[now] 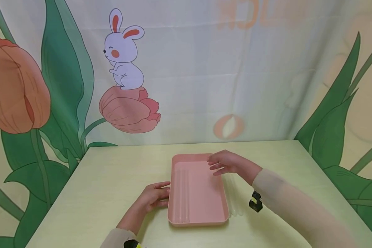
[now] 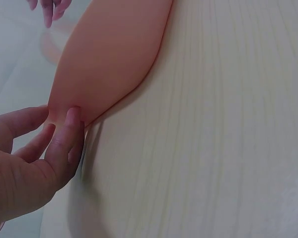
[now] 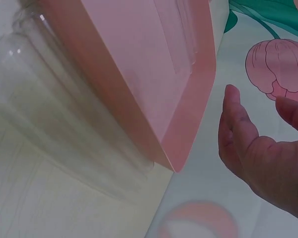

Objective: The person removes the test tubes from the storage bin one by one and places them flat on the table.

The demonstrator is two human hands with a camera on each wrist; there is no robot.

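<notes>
A shallow pink tray [image 1: 206, 193] lies lengthwise on the table. Clear test tubes [image 1: 181, 196] rest side by side along its left inner wall. Beyond its right wall, more clear test tubes [image 3: 64, 109] with rounded ends lie on the tabletop, close beside the tray. My left hand [image 1: 155, 197] touches the tray's left outer wall, thumb and fingertips against the pink side [image 2: 109, 54]. Over the tray's far right corner hovers my right hand [image 1: 226, 162], fingers loosely extended and nothing between them; the right wrist view shows this hand [image 3: 263, 153] apart from the rim.
The pale wood-grain table [image 1: 111, 172] ends at a hanging cloth [image 1: 186, 69] printed with a rabbit and tulips. Black wrist devices [image 1: 255, 201] sit at both sleeves.
</notes>
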